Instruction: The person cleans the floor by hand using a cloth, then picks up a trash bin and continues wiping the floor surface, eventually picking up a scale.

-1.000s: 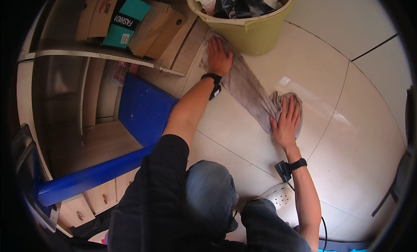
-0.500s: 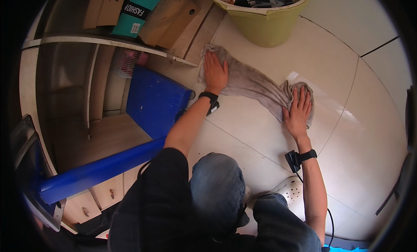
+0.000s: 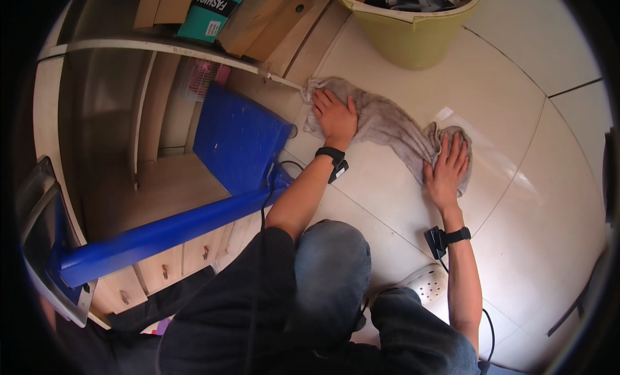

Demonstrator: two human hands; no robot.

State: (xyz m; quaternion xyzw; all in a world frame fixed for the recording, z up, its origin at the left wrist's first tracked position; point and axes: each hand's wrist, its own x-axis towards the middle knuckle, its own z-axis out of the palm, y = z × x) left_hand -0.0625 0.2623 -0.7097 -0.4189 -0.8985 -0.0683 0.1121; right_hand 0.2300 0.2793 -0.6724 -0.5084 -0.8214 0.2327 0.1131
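A grey-brown cloth (image 3: 387,120) lies stretched and wrinkled across the pale floor tiles. On its far left end my left hand (image 3: 336,120) is pressed flat, palm down, fingers extended. My right hand (image 3: 445,171) lies palm down on the bunched right end, its fingers slightly spread. Both hands rest on top of the cloth and neither is wrapped round it. Each wrist wears a black strap with a small box.
A yellow-green bucket (image 3: 413,42) with rubbish in it stands beyond the cloth. Wooden shelving (image 3: 155,49) with boxes rises at left. A blue metal base (image 3: 242,139) and blue bar (image 3: 174,229) stand beside my left arm. My shoe (image 3: 426,284) is near my right forearm.
The view has shifted a little. My hands are slightly closer together, the left having drawn back from the shelving edge with its end of the cloth. The cloth's middle is more rumpled.
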